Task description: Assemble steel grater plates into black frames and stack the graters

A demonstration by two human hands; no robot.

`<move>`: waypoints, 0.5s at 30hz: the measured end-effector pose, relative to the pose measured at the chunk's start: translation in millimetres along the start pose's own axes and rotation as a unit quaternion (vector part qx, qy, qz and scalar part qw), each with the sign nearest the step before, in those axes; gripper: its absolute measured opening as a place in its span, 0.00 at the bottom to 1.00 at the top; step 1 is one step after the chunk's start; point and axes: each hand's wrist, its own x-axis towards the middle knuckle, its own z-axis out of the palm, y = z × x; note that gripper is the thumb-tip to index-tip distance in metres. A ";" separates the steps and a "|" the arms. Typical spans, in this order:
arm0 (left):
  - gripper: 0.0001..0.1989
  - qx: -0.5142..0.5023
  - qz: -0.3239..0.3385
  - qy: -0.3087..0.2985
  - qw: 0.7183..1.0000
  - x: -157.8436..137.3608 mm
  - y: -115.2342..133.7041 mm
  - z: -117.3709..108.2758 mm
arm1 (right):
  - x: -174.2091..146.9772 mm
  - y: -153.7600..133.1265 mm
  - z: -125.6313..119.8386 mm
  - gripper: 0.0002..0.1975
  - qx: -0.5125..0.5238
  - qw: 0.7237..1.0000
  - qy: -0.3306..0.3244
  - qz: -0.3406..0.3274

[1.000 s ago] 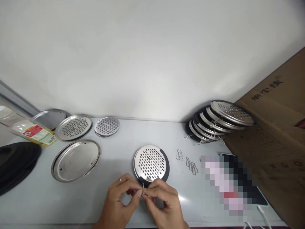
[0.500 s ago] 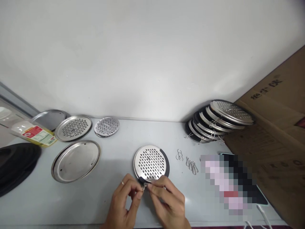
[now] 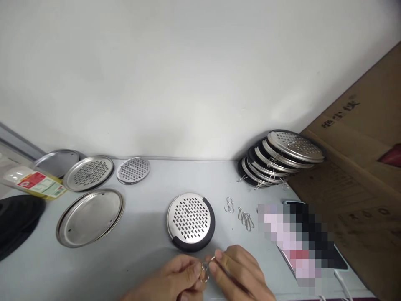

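Low in the view, my left hand pinches a small shiny wire piece that looks like a ring or clip. The fingertips of my right hand are closed on a thin wire end beside it. Whether the two wire parts are linked is too small to tell. Just beyond my hands, a round slotted metal disc lies in a black rim, which shows along its right and lower edge. To the right lie several loose metal rings and several wire clips.
A leaning stack of slotted discs with clips stands back right, by a cardboard box. A phone lies in front of it. On the left are metal lids, slotted plates, a bottle and black discs.
Both hands have come back from the disc's near edge toward me, carrying the small wire parts. The disc's lower black rim is now uncovered. The camera view has shifted slightly.
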 end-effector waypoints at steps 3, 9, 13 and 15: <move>0.23 0.026 -0.027 -0.018 0.999 4.1 9.3 9.8 | -4.3 1.1 -10.7 0.20 -0.029 0.998 -0.030 -0.040; 0.27 0.172 0.005 0.013 0.985 34.2 15.8 29.5 | -9.0 6.6 -13.0 0.19 -0.087 0.991 0.096 -0.018; 0.28 0.238 0.062 0.039 0.968 57.8 9.9 37.2 | -9.0 14.8 -14.7 0.21 -0.076 0.989 0.128 0.001; 0.25 0.262 0.100 0.067 0.958 65.6 9.5 38.2 | -9.6 19.6 -15.5 0.22 -0.048 0.992 0.112 0.025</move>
